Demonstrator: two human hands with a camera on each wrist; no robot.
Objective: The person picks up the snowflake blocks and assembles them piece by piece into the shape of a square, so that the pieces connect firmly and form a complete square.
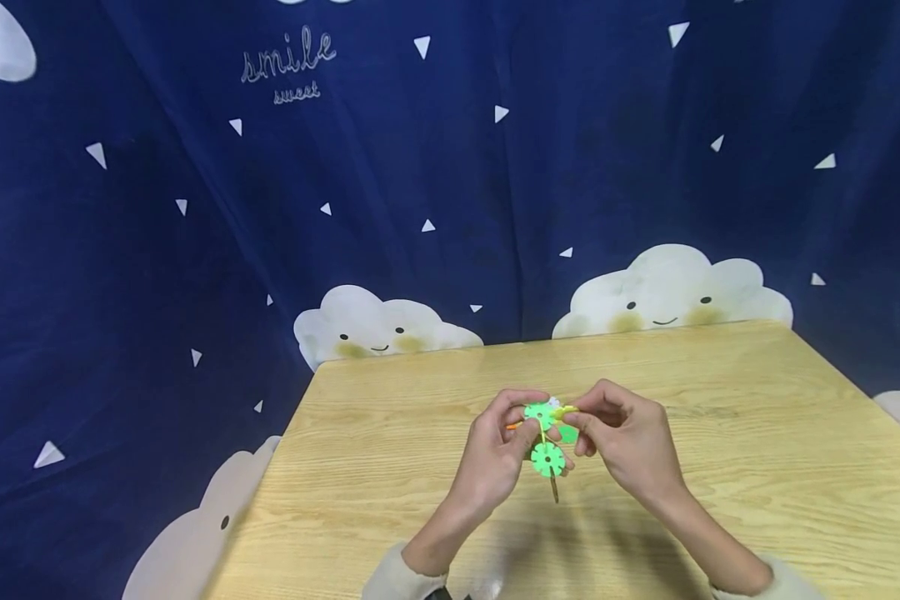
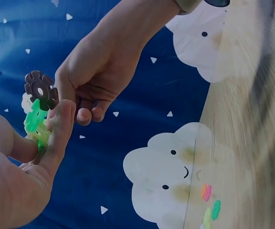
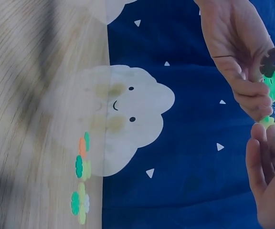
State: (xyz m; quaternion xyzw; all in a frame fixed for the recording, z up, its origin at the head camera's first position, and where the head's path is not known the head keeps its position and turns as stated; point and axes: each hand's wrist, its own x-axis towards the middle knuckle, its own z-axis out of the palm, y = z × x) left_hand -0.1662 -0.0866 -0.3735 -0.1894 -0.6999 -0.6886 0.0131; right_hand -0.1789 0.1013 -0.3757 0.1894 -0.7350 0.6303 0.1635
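Several notched plastic discs are joined in a small chain between my hands. In the head view my left hand grips the upper green disc between thumb and fingers. A second green disc hangs below it, with a brown disc edge-on at the bottom. My right hand pinches a yellow disc at the right side of the upper green one. In the left wrist view the brown disc shows its face. Fingers partly hide the joints between discs.
The hands are above a light wooden table. Beyond its far edge hangs a dark blue curtain with clouds and triangles. In the right wrist view, several loose-looking coloured discs, including an orange disc, show against the tabletop.
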